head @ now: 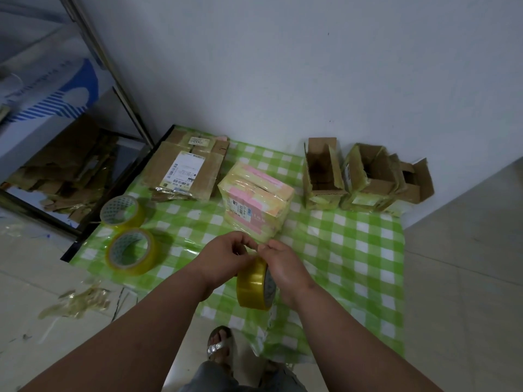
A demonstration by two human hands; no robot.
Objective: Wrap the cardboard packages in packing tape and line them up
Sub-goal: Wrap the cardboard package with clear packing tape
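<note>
Three tape rolls: one in both hands, two lying loose.

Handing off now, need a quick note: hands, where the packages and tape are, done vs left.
Left hand and right hand: both grip the held tape roll, fingertips picking at its top edge.
Wrapped package stands mid-cloth just beyond the hands.
Flat packages lie back left; three open boxes line the wall at right.
Two spare rolls lie left.
Done: one package taped. Left: the rest, then lining up.
</note>
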